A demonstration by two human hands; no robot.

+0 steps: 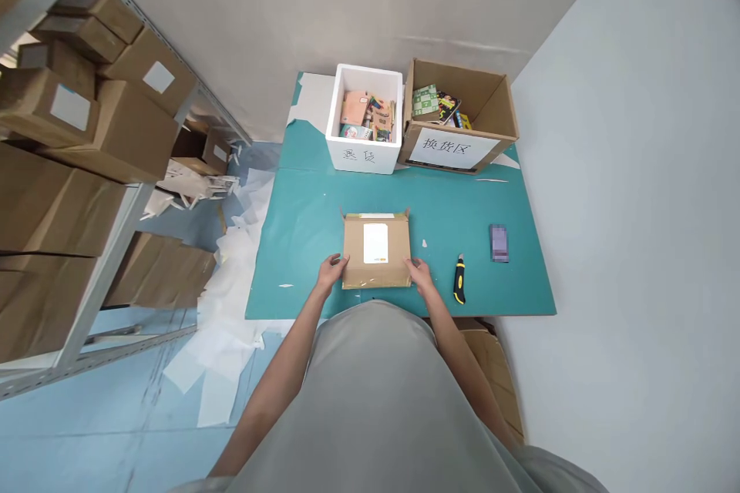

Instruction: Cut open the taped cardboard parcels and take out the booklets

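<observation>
A flat brown cardboard box (352, 246) with a white label (375, 243) on top lies on the green table near its front edge. My left hand (331, 271) grips the box's left side, and my right hand (418, 273) holds its right side near the lower corner. Both hands have their fingers closed on the cardboard, with the fingertips partly hidden. To the right of my right hand lies a black and yellow utility knife (459, 281). Farther right is a purple, phone-sized object (499, 243), blurred in detail.
At the table's (301, 208) back stand a white foam box (361, 157) and an open carton (506, 112), both holding booklets. Left, a metal shelf (124, 246) bears cartons, with white sheets (225, 323) on the floor. A wall (624, 169) borders the right.
</observation>
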